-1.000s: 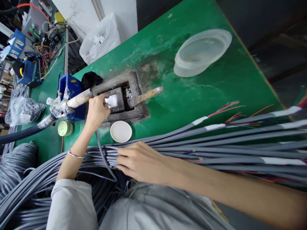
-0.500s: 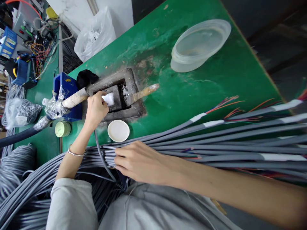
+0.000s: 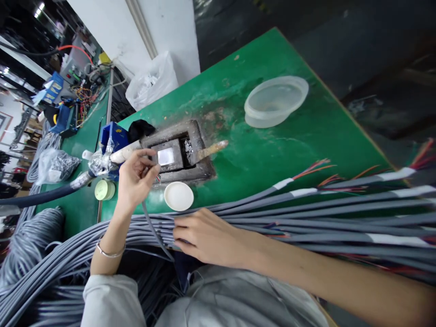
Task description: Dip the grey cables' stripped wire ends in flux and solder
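My left hand (image 3: 135, 180) is closed in a pinch on a single grey cable (image 3: 151, 225) just in front of the grey metal pot (image 3: 200, 170). The cable's stripped coloured wire ends stick out by my fingertips, clear of the pot's bright rectangular well (image 3: 166, 157). My right hand (image 3: 206, 236) lies flat, fingers stretched, on the thick bundle of grey cables (image 3: 306, 213) that crosses the green bench (image 3: 259, 150). A wooden-handled tool (image 3: 208, 150) rests in the pot.
A white round lid (image 3: 179, 196) sits beside the pot, a green tin (image 3: 104, 190) and blue box (image 3: 115, 133) to its left. Stacked clear plastic bowls (image 3: 275, 101) stand farther back. A wrapped hose (image 3: 44, 196) and coiled grey cables (image 3: 30, 240) lie at left.
My left hand has drawn back from the pot's well toward me, taking the cable end out. My right hand has stayed on the bundle. The view has tilted up.
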A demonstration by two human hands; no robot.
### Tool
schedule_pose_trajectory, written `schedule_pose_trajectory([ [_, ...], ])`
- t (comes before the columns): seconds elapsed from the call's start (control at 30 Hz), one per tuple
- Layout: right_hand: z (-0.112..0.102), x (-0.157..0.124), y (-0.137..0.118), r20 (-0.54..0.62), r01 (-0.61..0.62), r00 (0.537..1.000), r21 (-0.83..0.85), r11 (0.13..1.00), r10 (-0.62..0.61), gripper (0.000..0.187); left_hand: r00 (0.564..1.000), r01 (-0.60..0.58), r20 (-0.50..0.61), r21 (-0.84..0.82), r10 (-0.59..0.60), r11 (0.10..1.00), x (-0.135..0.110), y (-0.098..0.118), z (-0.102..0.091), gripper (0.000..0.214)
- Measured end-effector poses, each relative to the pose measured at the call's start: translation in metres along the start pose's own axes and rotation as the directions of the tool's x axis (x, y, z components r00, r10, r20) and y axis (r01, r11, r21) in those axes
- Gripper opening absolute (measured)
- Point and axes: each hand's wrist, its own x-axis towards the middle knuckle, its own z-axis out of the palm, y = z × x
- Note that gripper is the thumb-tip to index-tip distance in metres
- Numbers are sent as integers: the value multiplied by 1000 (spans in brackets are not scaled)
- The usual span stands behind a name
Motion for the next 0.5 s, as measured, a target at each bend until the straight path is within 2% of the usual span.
schedule_pose_trajectory([
  [0.17, -1, 1, -3, 19, -26, 999, -12, 1000, 26, 20, 998, 55, -9, -202, -58, 978, -33, 9, -9, 27],
  [0.4, -3, -1, -6, 51, -42, 998, -16, 999, 43, 20, 997, 44, -58, -249, -60, 967, -70, 16, -19, 27],
  [0.5, -4, -1, -6, 37, -41, 998, -6, 999, 41, 20, 995, 96, 23, -255, -93, 962, -101, 16, -28, 27],
])
